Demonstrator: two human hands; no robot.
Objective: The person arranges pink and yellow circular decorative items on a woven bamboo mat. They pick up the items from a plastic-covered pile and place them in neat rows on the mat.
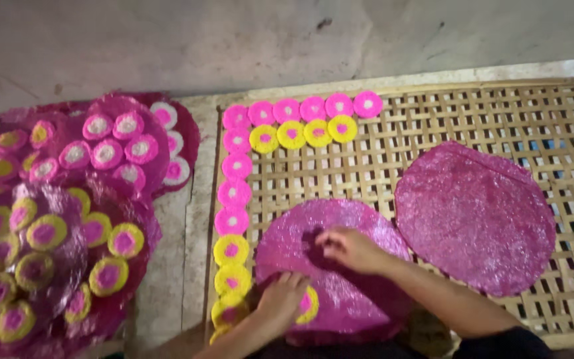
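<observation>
Head view: I'm seeing left hand (280,299) pinching a yellow-rimmed pink round disc (308,304) at 6 o'clock; right hand (348,248), fingers bunched, touching the glittery pink round sheet (347,292) on the woven bamboo tray (460,113).

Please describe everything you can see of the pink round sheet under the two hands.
The pink sheet is a thin, flat, grainy disc that glistens, magenta all over. It lies on the woven mat, near its front edge. The right hand rests on its middle and the left hand on its lower left edge, beside a yellow disc with a pink centre. A second sheet lies just to its right.
</observation>
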